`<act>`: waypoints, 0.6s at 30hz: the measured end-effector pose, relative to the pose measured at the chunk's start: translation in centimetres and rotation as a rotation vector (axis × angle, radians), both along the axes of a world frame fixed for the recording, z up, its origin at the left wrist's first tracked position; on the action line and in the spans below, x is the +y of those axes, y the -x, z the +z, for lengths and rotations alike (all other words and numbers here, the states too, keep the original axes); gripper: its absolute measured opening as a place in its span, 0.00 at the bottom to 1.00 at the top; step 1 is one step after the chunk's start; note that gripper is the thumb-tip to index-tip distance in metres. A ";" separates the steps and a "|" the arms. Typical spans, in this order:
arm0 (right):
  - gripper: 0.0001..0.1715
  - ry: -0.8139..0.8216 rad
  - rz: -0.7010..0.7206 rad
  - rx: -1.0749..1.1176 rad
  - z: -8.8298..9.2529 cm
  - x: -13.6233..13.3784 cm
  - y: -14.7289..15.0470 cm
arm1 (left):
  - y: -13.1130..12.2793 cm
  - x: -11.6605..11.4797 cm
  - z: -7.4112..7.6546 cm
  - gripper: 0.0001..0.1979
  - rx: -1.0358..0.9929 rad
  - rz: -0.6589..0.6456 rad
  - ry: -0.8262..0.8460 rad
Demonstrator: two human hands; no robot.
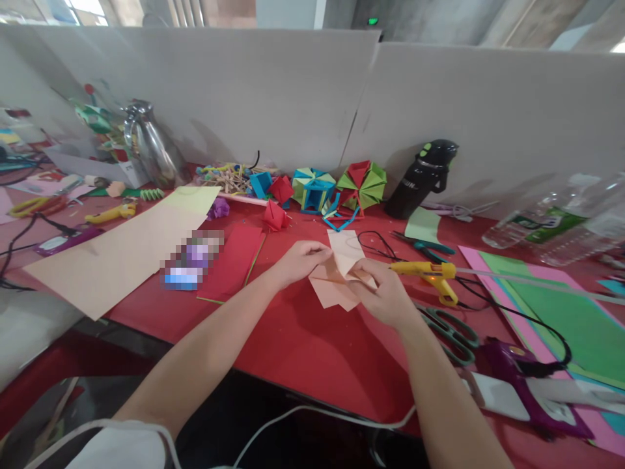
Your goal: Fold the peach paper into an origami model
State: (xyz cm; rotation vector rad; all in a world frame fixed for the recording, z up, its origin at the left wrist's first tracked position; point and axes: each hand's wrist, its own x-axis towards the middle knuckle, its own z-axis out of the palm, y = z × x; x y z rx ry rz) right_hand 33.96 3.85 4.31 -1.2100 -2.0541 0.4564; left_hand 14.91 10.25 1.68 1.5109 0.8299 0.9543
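A peach-coloured sheet of paper [336, 288], creased and partly folded, is between my two hands above the red tabletop. My left hand [306, 259] pinches the paper's left side, its fingertips near the upper middle. With closed fingers, my right hand [382, 293] grips the right side, where a flap curls up. A paler flap [346, 249] of the paper stands out at the top, beyond my fingers. Just right of my right hand lies a yellow glue gun [430, 272], with green-handled scissors [452, 332] below it. Red paper [239, 257] lies left of my left hand.
Folded paper shapes [362, 185], a black bottle [420, 179] and a steel jug [156, 150] stand along the partition. Coloured sheets [561, 306] and a purple device [537, 384] lie at right. Large peach paper [122, 254] overhangs the front edge at left. Cords cross the table.
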 end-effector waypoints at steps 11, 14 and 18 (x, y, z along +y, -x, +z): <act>0.07 -0.119 0.039 -0.108 0.0 -0.5 1.2 | -0.8 -0.1 -0.4 0.19 -0.276 0.074 0.238; 0.08 -0.137 0.061 -0.088 0.2 -0.5 1.2 | -0.9 -0.1 -0.4 0.17 -0.301 0.102 0.234; 0.06 -0.148 0.093 -0.043 0.3 -0.3 1.4 | -0.8 0.0 -0.2 0.15 -0.294 0.160 0.216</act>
